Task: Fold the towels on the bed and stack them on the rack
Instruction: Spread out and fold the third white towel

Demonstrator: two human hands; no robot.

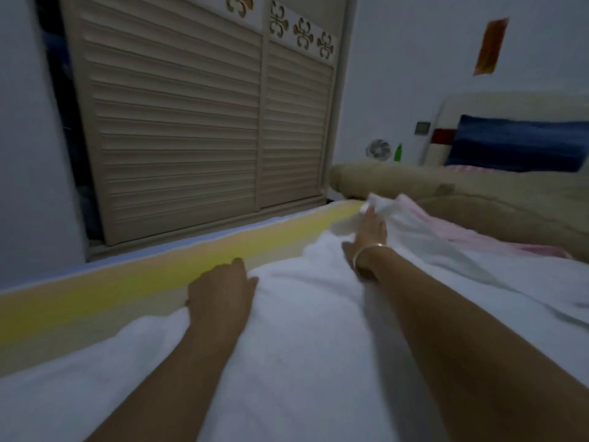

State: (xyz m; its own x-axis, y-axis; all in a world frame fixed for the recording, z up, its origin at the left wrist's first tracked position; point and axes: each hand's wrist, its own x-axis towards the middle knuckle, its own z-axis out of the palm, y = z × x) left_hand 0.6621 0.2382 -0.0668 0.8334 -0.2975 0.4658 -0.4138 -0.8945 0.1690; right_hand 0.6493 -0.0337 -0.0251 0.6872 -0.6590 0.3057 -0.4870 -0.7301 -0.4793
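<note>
The soft white terry towel [302,330] lies spread on the yellow-striped bed [127,282]. The left hand [220,291] presses its edge palm-down, and the right hand [369,231] pinches the far corner. The fold seems just begun; next, that corner likely needs carrying across squarely.

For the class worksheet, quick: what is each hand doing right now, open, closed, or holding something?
Left hand: palm down on the edge of the white towel; grip cannot be told.
Right hand: closed, holding the towel's far corner.
</note>
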